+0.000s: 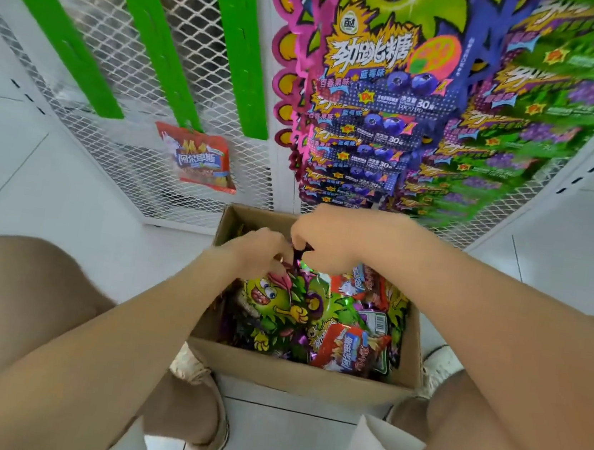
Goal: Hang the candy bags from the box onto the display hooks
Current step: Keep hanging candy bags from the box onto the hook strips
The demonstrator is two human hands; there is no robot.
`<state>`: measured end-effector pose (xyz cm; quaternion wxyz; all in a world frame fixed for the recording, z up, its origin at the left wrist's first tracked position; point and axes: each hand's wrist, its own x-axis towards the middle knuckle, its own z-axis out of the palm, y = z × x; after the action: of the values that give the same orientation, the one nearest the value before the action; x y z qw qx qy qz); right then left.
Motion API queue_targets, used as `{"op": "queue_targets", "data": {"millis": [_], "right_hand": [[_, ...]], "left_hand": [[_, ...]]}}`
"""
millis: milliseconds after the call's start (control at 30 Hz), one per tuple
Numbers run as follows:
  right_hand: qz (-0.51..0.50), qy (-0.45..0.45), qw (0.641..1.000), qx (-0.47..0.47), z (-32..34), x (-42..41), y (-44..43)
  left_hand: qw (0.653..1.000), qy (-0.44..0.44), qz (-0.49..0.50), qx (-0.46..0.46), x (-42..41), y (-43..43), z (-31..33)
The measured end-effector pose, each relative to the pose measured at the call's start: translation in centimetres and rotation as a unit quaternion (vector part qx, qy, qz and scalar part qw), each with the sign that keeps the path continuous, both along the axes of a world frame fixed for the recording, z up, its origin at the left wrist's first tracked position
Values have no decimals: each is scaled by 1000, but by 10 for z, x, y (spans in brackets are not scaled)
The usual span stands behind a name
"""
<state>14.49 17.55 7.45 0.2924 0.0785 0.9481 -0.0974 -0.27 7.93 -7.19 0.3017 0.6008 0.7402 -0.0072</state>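
Note:
An open cardboard box [292, 372] stands on the floor between my feet, full of candy bags. Both hands are over its far end. My left hand [260, 252] and my right hand [327, 238] each pinch the top edge of a green and purple candy bag [280, 303] with a cartoon face, which lies on the pile. Red bags [346, 346] lie beside it in the box. One red bag [199, 158] hangs from a green strip [154, 31] on the mesh rack. Rows of blue and purple bags [376, 81] and green bags [518, 113] hang at the right.
The white mesh display rack [138, 164] stands right behind the box, with three green strips running down it. White floor tiles [49, 187] lie to the left and right. My knees and shoes flank the box.

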Motion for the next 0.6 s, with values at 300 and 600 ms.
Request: {"op": "queue_targets", "data": {"millis": [300, 600], "right_hand": [[-139, 139, 976, -96, 39, 27, 33], [-270, 247, 851, -377, 73, 35, 36]], "left_hand": [[977, -180, 30, 113, -15, -7, 192], [927, -185, 188, 266, -15, -20, 240]]}}
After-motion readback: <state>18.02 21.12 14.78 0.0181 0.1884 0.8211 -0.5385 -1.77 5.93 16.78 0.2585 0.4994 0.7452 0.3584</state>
